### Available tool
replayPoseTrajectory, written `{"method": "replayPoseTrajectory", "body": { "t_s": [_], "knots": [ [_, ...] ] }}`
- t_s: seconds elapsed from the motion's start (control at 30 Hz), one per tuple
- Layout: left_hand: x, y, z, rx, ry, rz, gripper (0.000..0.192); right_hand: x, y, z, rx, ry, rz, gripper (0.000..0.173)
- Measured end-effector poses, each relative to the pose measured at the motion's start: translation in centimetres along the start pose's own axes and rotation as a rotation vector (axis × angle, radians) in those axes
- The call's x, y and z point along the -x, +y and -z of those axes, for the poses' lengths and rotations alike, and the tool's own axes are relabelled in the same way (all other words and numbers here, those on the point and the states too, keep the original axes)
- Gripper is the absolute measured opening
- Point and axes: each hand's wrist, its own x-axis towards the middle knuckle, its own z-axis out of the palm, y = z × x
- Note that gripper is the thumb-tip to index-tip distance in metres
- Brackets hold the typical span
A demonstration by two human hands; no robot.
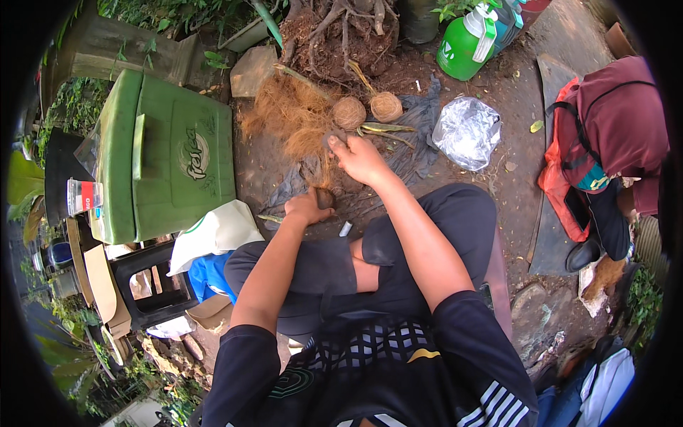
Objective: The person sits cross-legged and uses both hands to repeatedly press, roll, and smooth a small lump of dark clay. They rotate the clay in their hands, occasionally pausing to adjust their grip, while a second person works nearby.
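My right hand [365,160] pinches a small dark clump [334,140], perhaps soil, beside a loose heap of brown coconut fibre [299,115]. Lower down, my left hand [308,208] reaches to the ground with its thumb apart from the fingers. A brown lump [324,199] sits beside its thumb and index finger; whether the hand grips it is unclear. Two fibre-wrapped balls, a left one [349,113] and a right one [386,107], lie beyond my right hand. Yellow-edged green leaves [387,127] lie just below them on a crumpled dark plastic sheet [421,141].
A large green cooler box [184,160] stands on the left, with a white bag [213,229] nearby. A root clump [341,42] is at the back, near a green spray bottle [465,45]. Clear plastic [467,133] lies right. Another person [613,117] crouches at far right.
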Motion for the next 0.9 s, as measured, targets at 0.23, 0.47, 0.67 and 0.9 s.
{"method": "replayPoseTrajectory", "body": {
  "t_s": [0.23,0.47,0.67,0.9],
  "knots": [
    [2.2,-2.0,2.8,-0.137,0.044,-0.003,0.092,0.1,-0.2,0.9,0.082,0.023,0.048,0.050],
    [7.9,-4.8,6.8,-0.143,0.296,-0.035,0.092,0.3,0.3,-0.9,0.035,-0.030,0.098,0.051],
    [11.8,-4.1,10.2,-0.133,0.495,-0.157,0.084,1.7,-0.8,-4.7,-0.311,-0.309,0.067,0.048],
    [15.9,-3.3,13.9,-0.060,0.633,-0.262,0.076,2.9,-1.6,-3.0,-0.439,-0.414,-0.193,0.042]
  ]
}}
